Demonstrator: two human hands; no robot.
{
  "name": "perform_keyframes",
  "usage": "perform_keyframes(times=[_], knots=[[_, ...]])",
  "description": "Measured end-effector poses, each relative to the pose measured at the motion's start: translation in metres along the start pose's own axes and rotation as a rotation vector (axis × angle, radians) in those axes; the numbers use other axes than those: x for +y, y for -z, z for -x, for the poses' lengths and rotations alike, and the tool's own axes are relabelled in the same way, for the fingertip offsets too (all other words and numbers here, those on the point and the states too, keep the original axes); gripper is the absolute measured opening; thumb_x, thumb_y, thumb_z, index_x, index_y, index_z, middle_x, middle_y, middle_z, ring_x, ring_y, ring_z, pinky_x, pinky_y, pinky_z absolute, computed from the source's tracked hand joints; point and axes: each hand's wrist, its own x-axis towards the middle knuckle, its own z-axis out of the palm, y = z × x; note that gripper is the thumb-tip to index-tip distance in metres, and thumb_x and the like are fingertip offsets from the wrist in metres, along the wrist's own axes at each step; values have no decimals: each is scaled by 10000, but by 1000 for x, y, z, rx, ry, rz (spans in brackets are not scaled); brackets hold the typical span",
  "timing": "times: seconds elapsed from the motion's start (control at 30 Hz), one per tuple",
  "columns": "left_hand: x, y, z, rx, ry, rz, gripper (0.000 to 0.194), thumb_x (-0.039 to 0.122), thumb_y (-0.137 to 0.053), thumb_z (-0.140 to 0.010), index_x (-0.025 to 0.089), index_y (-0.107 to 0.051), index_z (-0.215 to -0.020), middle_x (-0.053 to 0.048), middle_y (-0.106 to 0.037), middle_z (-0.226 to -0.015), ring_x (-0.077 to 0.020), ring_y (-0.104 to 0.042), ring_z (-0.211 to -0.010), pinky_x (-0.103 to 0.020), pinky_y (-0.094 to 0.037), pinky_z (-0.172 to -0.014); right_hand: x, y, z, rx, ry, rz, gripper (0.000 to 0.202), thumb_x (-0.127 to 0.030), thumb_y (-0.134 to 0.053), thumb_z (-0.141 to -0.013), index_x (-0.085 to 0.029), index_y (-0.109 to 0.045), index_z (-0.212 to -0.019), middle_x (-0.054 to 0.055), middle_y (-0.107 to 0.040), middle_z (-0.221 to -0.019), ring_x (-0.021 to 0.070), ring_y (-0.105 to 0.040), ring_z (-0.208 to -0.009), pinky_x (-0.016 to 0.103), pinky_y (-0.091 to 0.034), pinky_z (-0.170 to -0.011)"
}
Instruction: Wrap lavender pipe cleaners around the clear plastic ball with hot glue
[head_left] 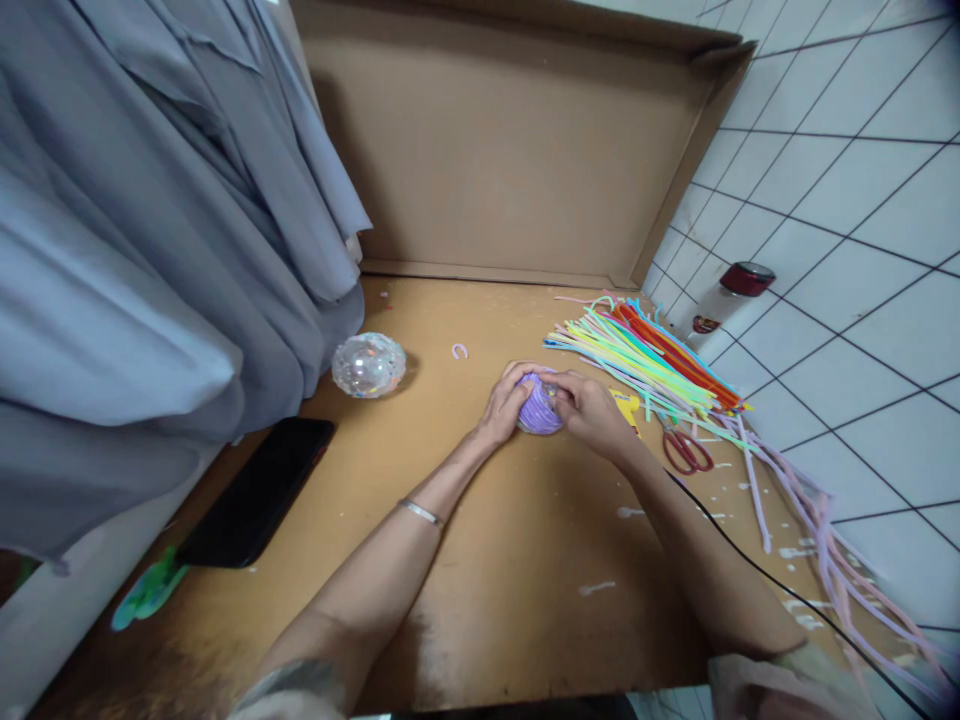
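Observation:
A round purple ball (538, 405) with a ribbed, wrapped surface is held between both hands near the middle of the table. My left hand (504, 402) curls around its left side, fingers over the top. On its right side, the thumb and fingers of my right hand (587, 408) are pressed together against the ball; any small piece between them is hidden. Just right of that hand, partly covered by it, lies a yellow glue gun (626, 408). A small pale pink curved piece (460, 351) rests on the table up and to the left.
Colourful pipe cleaners (645, 355), red-handled scissors (688, 452) and a black cable (757, 565) are at right. A clear ball (369, 365), black phone (257, 492) and grey cloth (165, 230) are left. Cardboard (510, 140) stands behind; a red-lidded jar (724, 300) is back right.

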Motion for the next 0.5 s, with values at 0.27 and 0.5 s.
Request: perform_keyframes(times=[0.27,0.5], knots=[[5,-1,1,15,-3,-3,524,625,-387,-960,188,-653,-1077,-103,-655,-1159,-251,-588,-1158,-393,-438,-1071,1,-1,-1,26,1,-43,450,-169,-511,-817,-153,-731,-1208,103,-717,-972,208,-616,-795,358,-489,-820],[3,-1,2,10,11,-2,398,520,-553,-892,188,-640,-1091,-105,-633,-1175,-267,-586,-1162,-416,-445,-1065,2,-2,-1,52,10,-39,453,-184,-514,-801,-169,-737,-1195,97,-725,-978,213,-626,-809,357,-496,-805]])
